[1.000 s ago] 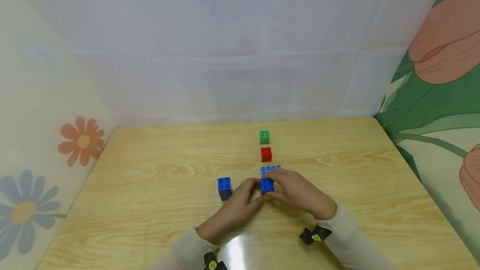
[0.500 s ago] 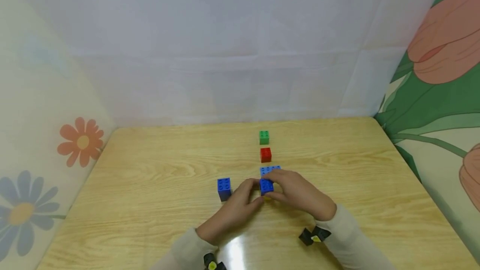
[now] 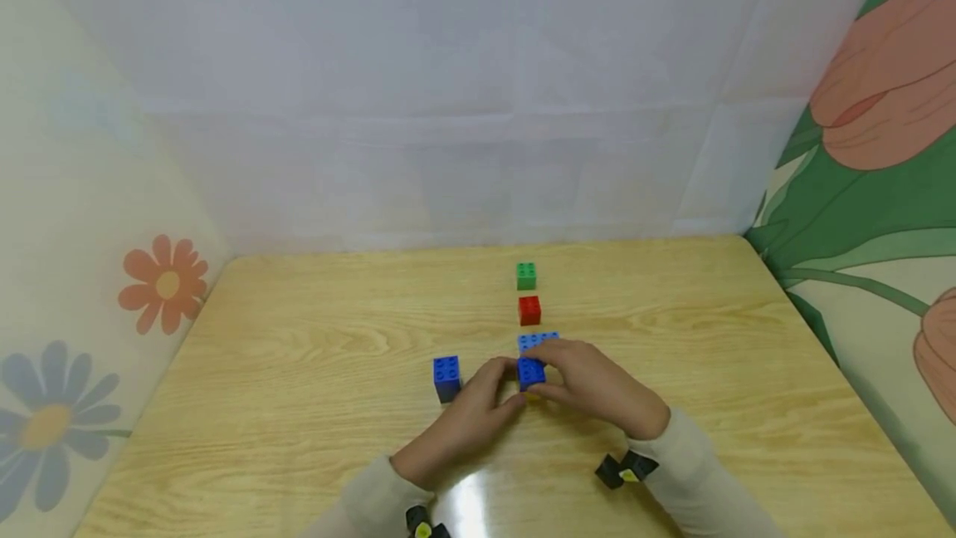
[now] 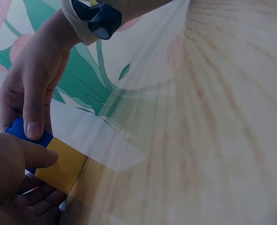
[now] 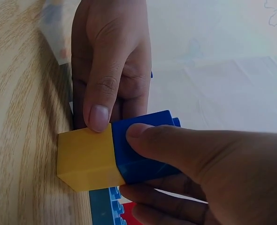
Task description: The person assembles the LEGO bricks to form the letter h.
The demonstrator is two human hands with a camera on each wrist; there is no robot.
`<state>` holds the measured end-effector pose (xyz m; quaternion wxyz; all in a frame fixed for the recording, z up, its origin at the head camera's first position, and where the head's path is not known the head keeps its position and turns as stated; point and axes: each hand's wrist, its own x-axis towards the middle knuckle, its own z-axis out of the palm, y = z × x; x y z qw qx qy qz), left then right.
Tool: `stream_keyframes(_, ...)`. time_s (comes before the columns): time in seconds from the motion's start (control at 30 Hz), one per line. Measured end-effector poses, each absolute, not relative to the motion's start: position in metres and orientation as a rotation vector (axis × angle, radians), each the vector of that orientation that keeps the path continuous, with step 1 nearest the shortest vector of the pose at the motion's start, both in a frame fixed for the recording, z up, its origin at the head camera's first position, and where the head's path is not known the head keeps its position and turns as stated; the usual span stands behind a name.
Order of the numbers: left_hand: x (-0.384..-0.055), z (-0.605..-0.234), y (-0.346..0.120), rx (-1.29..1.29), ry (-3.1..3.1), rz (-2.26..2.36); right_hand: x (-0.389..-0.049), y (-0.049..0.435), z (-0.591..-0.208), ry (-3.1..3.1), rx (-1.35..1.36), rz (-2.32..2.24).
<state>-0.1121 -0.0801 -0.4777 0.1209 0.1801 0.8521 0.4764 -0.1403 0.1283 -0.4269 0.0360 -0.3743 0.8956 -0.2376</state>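
Pale wood-grain counter (image 3: 299, 339) spreads before a hanging white cloth (image 3: 448, 106). At its middle, nearest the person, a glossy dark-blue studded block (image 5: 141, 161) sits squarely atop a plain yellow block (image 5: 87, 154). The person's left hand (image 3: 470, 418) pinches the yellow block between thumb and fingers; the right hand (image 3: 601, 388) is clamped on the dark-blue one. Just beyond lies a light-blue studded block (image 3: 532, 342), partly hidden, then a small red block (image 3: 529, 310) and a green block (image 3: 526, 276). Another dark-blue block (image 3: 446, 379) stands just beside the left hand.
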Motion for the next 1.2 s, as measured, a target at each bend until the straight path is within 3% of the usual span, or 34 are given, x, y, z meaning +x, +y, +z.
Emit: stream_keyframes(1.2, -0.1128, -0.4796, -0.0820, 0.580, 2.520, 1.377, -0.1433, 0.1270, -0.4314, 2.710, -1.124, -0.746)
